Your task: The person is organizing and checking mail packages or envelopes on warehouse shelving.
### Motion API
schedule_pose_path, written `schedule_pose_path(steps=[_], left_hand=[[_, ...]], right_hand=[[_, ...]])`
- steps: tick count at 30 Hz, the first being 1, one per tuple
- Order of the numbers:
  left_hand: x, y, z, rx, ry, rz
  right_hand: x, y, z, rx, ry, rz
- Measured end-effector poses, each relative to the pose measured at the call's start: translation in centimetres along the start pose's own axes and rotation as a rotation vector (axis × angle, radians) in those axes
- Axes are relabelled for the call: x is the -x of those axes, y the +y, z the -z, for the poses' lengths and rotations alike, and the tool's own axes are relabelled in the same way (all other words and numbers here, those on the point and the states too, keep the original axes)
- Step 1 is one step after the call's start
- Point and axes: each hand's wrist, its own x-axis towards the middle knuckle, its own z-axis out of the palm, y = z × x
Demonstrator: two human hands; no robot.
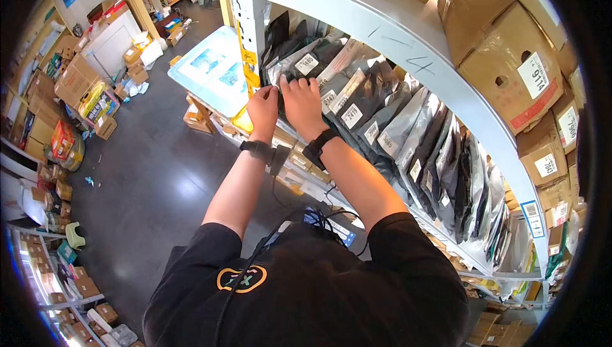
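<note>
At the left end of a shelf row of upright plastic parcels [352,115], both hands are close together. My left hand [262,110] is closed at the edge of the parcels beside the yellow-marked shelf post; what its fingers hold, if anything, is too small to make out. My right hand [302,106] rests with bent, slightly spread fingers on the front of a grey parcel [280,71], just below a parcel with a label [306,62] reading 1485. Black bands are on both wrists.
Cardboard boxes [503,66] stand on the shelf's upper level at the right. A light blue board [213,69] lies beyond the post. More boxes [81,79] line the left side. Black cables [325,219] hang near my body, over the dark floor [159,175].
</note>
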Motion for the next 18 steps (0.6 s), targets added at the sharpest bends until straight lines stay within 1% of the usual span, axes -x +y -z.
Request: schedule_pose_path(steps=[2, 5, 8, 11, 12, 15, 18], left_hand=[[-0.1, 0.1, 0.1, 0.007, -0.018, 0.028], [-0.6, 0.2, 0.1, 0.049, -0.025, 0.02], [-0.4, 0.9, 0.2, -0.006, 0.029, -0.048], [-0.2, 0.4, -0.4, -0.028, 0.026, -0.159], [-0.1, 0.7, -0.5, -0.032, 0.029, -0.229], [0.6, 1.5, -0.8, -0.137, 0.035, -0.262], [0.8, 1.5, -0.7, -0.156, -0.022, -0.241]], right_hand=[[0.3, 0.1, 0.0, -0.025, -0.013, 0.003], [0.3, 0.5, 0.1, -0.064, -0.026, 0.013], [0.3, 0.6, -0.1, -0.077, -0.022, 0.006], [0.0, 0.7, -0.4, -0.083, 0.005, -0.038], [-0.1, 0.6, -0.4, -0.087, 0.016, -0.056], [-0.3, 0.7, 0.0, -0.053, 0.012, -0.053], [-0.1, 1.2, -0.1, -0.085, 0.002, -0.011]])
